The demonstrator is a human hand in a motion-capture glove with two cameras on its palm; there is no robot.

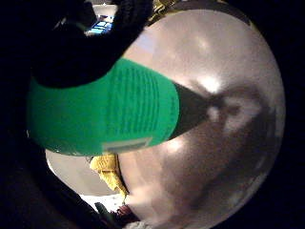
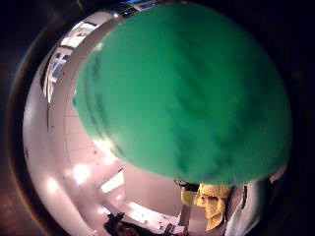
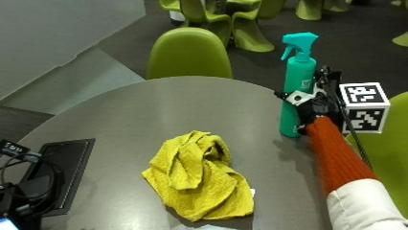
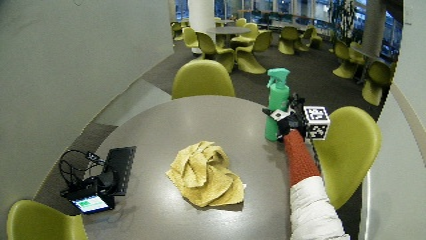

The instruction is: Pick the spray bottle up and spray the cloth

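- Teal-green plastic marks the tall spray bottle [image 3: 297, 91], which stands upright on the round grey table [image 3: 191, 100] near its far right edge, its trigger head uppermost.
- The black-gloved right hand [image 3: 310, 106] is wrapped round the lower half of the bottle's body, fingers curled about it; the orange sleeve [image 3: 334, 153] runs back from it towards the person.
- Both palm views agree: the green body fills the thumb-side view, and in the little-finger-side view a gloved finger [image 1: 95, 43] lies across the bottle's label.
- The bottle's base looks to be on the table or only just off it; the outside views do not settle which.
- The crumpled yellow terry cloth [image 3: 199, 175] lies in a loose heap near the middle of the table, well apart from the bottle and untouched.
- By my reading, the task is at its first step: the grasp is made, but the lift is not clearly begun.
- What is left: raise the bottle, carry it over towards the cloth, aim the nozzle at it and work the trigger. The hand sits low on the body, so it would probably need to reach the trigger before spraying.
- A black tablet [image 3: 61, 167] with cables lies at the near left edge of the table.
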